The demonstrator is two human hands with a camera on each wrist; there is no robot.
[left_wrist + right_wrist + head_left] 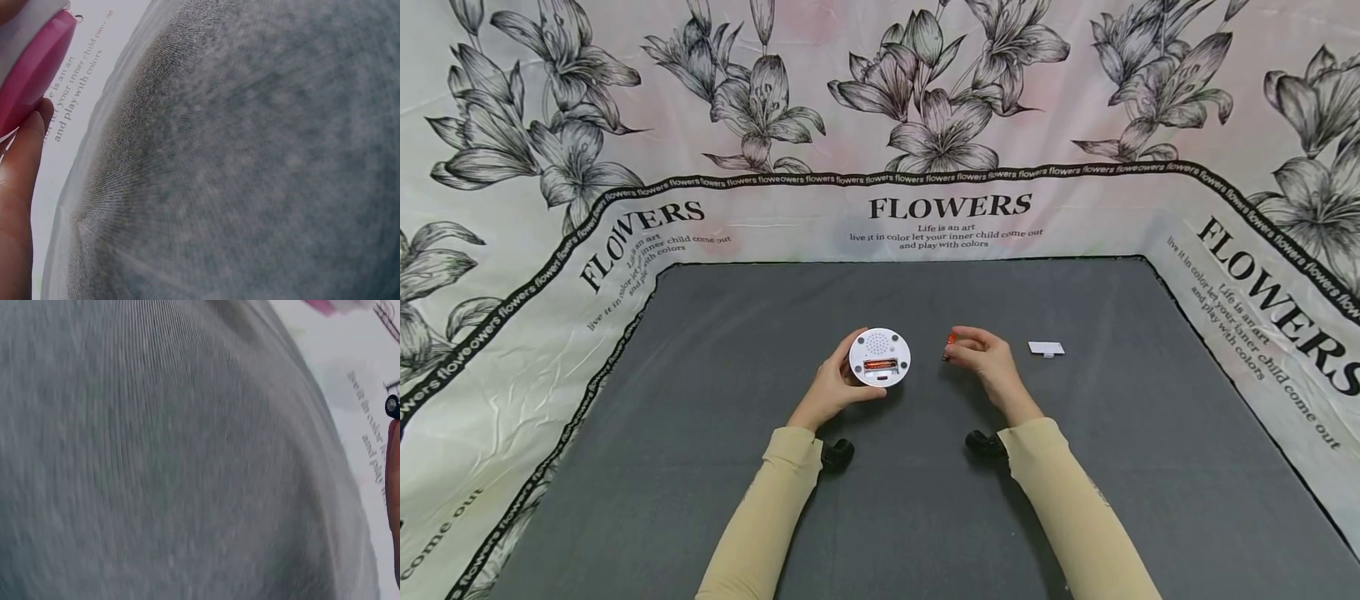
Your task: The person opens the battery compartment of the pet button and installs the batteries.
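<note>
My left hand (833, 382) grips a round white device (878, 340) by its edge, its underside turned toward the head camera. That underside has small speaker holes, dark round feet and an uncovered battery compartment, where a red battery (880, 364) lies. The left wrist view shows the device's pink side (40, 69) against the fingers. To the right, apart from the device, my right hand (988, 362) pinches another small red battery (951, 338) between thumb and fingers. Its dark end (392, 407) peeks in at the right wrist view's edge. How many batteries the compartment holds is hard to tell.
A small white battery cover (1047, 347) with a tab lies on the dark grey cloth (880, 517), right of my right hand. Flower-printed white fabric (955, 225) borders the cloth at the back and sides. Black wrist straps (837, 456) show beside the sleeves.
</note>
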